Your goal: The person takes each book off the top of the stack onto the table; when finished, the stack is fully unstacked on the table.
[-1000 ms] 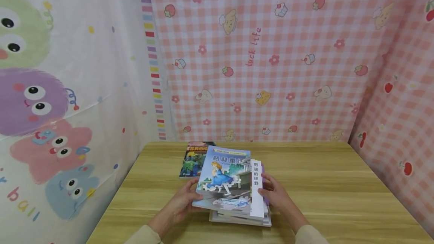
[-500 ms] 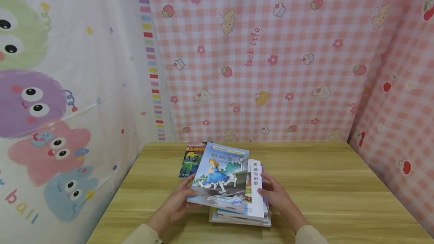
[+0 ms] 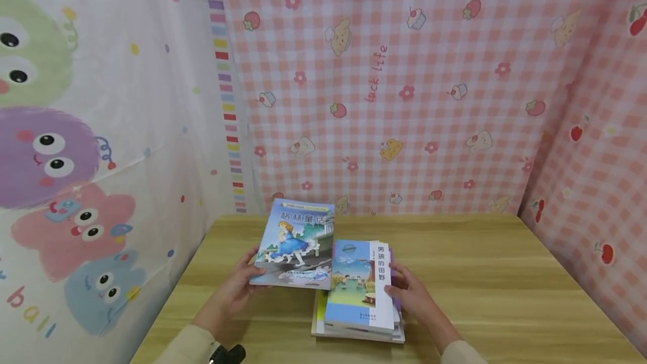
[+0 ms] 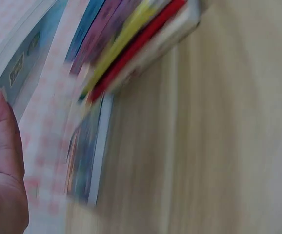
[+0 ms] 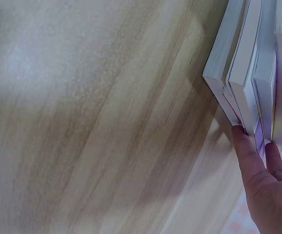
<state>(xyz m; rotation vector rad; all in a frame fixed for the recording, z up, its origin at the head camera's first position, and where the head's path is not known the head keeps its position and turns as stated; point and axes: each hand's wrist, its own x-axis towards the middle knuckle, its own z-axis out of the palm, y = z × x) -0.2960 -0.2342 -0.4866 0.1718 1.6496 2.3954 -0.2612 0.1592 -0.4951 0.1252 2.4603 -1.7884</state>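
My left hand [image 3: 235,291] grips the lower left edge of a picture book [image 3: 298,246] with a girl in a blue dress on its cover. This book is raised and tilted, left of a stack of books. Uppermost on the stack lies a blue-and-white book [image 3: 356,288] showing a pond scene. My right hand [image 3: 411,291] rests its fingertips against the stack's right side. In the right wrist view, those fingers [image 5: 248,156] are fairly straight along the page edges [image 5: 243,78]. The left wrist view is blurred, with the left thumb [image 4: 7,141] on the held book.
A wooden table [image 3: 480,274] carries the stack. Another book [image 4: 90,156] lies on it, blurred in the left wrist view and hidden behind the held book in the head view. Patterned cloths [image 3: 404,72] hang behind the table and at both sides.
My left hand has lifted the girl-cover picture book off the stack and carried it left, over the far book. The pond-scene cover has come into full view. The right hand has stayed put.
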